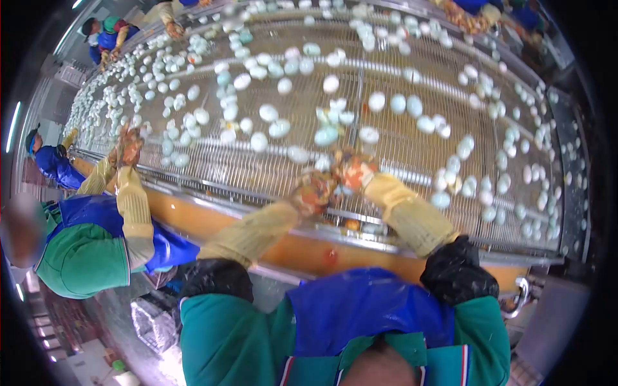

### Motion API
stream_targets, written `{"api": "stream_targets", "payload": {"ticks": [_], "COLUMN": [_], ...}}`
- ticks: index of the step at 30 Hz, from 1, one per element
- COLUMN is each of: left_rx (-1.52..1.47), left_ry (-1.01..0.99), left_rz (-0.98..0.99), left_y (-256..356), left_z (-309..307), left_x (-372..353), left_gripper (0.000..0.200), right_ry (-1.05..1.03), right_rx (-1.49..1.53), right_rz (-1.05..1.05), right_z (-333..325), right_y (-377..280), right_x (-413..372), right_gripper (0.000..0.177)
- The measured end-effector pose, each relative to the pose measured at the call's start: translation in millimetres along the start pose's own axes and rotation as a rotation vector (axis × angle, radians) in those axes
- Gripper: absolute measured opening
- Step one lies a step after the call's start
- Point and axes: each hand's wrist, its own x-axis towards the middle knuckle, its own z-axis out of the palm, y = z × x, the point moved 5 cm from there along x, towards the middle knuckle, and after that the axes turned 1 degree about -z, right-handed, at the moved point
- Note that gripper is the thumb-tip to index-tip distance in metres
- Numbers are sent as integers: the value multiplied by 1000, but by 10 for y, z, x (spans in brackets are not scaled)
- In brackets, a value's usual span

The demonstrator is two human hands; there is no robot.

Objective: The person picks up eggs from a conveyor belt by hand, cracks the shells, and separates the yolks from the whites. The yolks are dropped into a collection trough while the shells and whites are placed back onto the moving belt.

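My left hand, in a mottled red-brown glove with a long yellow cuff, is over the near edge of a metal rack conveyor. Touching or almost touching it on the right is my right hand, gloved the same way. The fingers of both are curled inward, and a pale bit shows between them, too small to make out. Just beyond the hands are a bluish egg and a cluster of pale eggs or shells. Many white and pale blue eggs lie scattered across the rack.
An orange ledge with a metal rail runs between my body and the rack. At the left, a co-worker in green and blue reaches over the rack. More people stand along the far side and far left. A metal handle sticks out at lower right.
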Motion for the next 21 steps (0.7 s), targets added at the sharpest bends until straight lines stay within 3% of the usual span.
{"api": "stream_targets", "payload": {"ticks": [2, 4, 7, 10, 13, 15, 18, 19, 21], "left_rx": [-642, -969, 372, 276, 115, 33, -196, -332, -647], "left_ry": [72, 110, 103, 211, 251, 258, 219, 184, 104], "left_rz": [4, 10, -101, -39, 2, 17, 26, 14, -20], "left_y": [-144, -224, 350, 974, 1286, 1456, 1781, 1901, 2154], "left_z": [158, 284, -140, -677, -632, -504, -317, -225, 7], "left_x": [175, 298, 341, 314, 80, -3, -56, -84, -101], "left_gripper": [25, 28, 33, 28, 26, 24, 23, 24, 25], "right_ry": [6, 0, -7, 98, 441, 167, -173, -243, 267], "right_rx": [-68, -134, -253, -370, 481, 1420, 2471, 2297, 1499], "right_rz": [-40, -73, -162, -324, -289, -165, -237, -157, -123], "right_z": [172, 393, 744, 904, -501, -1014, -1084, -1043, -790], "right_y": [64, 138, 280, 562, 616, 579, 580, 552, 631], "right_x": [97, 185, 453, 723, -207, -936, -2019, -2250, -2692], "right_gripper": [29, 29, 29, 29, 33, 36, 41, 37, 30]}}
